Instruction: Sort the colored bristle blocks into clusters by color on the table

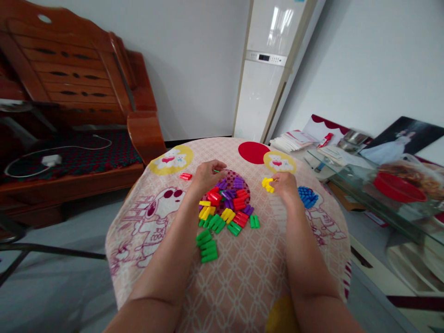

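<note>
My left hand [209,176] hovers at the far left side of a loose heap of plastic blocks, its fingers curved and parted from the thumb. A sliver of a green block [216,171] shows in that gap; whether it is touched I cannot tell. To the right, the fingertips of my right hand [285,184] close on a cluster of yellow blocks [268,185] at the table surface. The heap mixes red blocks [240,200], purple blocks [238,183], yellow blocks [228,215] and green blocks [217,224]. Beside my right wrist lies a cluster of blue blocks [307,197].
Nearer to me lies a joined row of green blocks [207,246]; a single red block [186,176] sits far left. A patterned cloth [239,282] covers the round table. A wooden bench [79,92] stands left, and a glass shelf [381,185] with a red bowl [398,187] right.
</note>
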Motion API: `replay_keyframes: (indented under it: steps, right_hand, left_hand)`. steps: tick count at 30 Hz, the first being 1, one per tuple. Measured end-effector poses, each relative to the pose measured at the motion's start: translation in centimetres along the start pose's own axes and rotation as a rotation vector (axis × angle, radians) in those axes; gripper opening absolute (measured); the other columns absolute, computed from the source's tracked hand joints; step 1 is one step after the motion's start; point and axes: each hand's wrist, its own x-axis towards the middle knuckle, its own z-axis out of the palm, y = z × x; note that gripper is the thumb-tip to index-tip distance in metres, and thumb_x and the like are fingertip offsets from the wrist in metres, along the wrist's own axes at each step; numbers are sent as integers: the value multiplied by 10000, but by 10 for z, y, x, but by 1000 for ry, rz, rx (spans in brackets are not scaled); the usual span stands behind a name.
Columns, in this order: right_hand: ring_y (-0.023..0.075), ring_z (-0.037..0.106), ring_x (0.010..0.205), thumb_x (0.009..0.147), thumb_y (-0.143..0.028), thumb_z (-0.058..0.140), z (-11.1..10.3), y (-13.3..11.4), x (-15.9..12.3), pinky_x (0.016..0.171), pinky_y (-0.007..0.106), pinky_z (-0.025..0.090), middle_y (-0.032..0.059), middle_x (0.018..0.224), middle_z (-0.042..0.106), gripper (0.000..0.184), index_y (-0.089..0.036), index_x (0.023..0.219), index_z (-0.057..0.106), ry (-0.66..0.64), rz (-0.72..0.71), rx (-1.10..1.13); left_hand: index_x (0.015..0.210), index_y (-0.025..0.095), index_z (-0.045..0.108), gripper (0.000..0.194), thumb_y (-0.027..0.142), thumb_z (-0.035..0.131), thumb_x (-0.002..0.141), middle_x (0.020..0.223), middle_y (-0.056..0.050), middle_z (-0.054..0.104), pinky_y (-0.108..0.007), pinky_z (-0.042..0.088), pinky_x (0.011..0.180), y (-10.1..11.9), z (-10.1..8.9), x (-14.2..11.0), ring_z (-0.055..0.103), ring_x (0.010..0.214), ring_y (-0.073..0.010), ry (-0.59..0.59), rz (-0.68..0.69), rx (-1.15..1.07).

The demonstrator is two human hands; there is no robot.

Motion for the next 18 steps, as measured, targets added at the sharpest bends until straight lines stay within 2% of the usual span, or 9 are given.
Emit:
replay_keyframes:
  steps: [4, 7, 10, 14, 18]
  right_hand:
    - [205, 703, 805, 739, -205, 627, -7, 4, 0, 692, 251, 496, 97, 852, 769, 245, -130, 902, 793, -4, 9, -79]
    - [241, 700, 848, 779, -263, 613, -19, 14, 1, 714, 284, 492, 134, 888, 770, 250, -122, 881, 793, 65, 77, -201]
    - [273, 697, 876, 794, -262, 600, -28, 26, 0, 728, 309, 489, 175, 913, 763, 266, -102, 883, 792, 80, 179, -322]
    - [287, 700, 865, 790, -208, 577, -30, 36, -3, 750, 331, 501, 190, 874, 746, 303, -73, 975, 775, 29, 304, -373]
    - [279, 702, 841, 806, -207, 587, -23, 40, -3, 751, 329, 511, 180, 833, 729, 310, -66, 1031, 747, -54, 364, -343]
  left_hand:
    - [1036, 156, 723, 313, 328, 656, 783, 907, -75, 767, -332, 590, 781, -2, -1, 1, 723, 835, -206, 10, 7, 19]
    - [1033, 158, 728, 317, 337, 660, 780, 909, -74, 768, -340, 590, 798, -3, -3, 1, 722, 851, -212, 22, 14, 37]
    - [1028, 164, 732, 315, 344, 664, 778, 911, -70, 769, -337, 590, 800, -4, -4, 1, 721, 848, -208, 27, 9, 51]
    - [1026, 167, 736, 317, 348, 662, 776, 914, -70, 772, -336, 591, 796, -2, -4, 0, 721, 840, -207, 25, 7, 62]
    - [1012, 165, 738, 317, 360, 665, 774, 877, -68, 772, -331, 590, 770, 0, -5, -1, 722, 817, -210, 19, 5, 65]
